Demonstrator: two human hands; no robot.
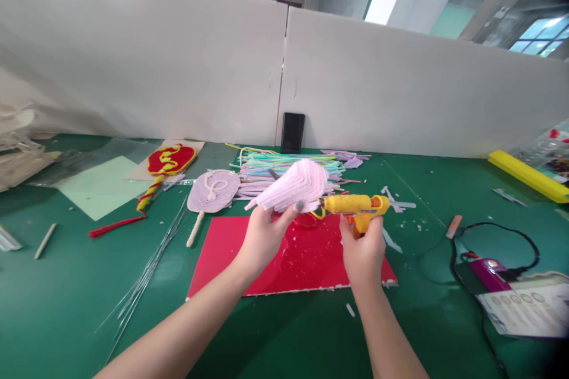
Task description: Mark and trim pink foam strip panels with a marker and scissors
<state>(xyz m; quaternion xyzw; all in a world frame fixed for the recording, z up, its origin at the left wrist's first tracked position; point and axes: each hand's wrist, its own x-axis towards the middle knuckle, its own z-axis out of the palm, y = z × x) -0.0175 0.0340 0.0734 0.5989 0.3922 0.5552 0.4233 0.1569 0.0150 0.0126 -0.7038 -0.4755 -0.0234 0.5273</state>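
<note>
Green felt-like cloth covers the table (66,296), and grey partition boards close the upper half of the frame. At the centre lies a flat red sheet (249,260) with white crumbs. Above it the left hand (262,237) grasps a pale pink fan of fuzzy ribbed stems (296,183); the thumb presses its lower edge, the fan rises above the fingers. Just right, the right hand (364,251) is clenched around a yellow glue gun (353,206), with its nozzle touching the fan's base.
</note>
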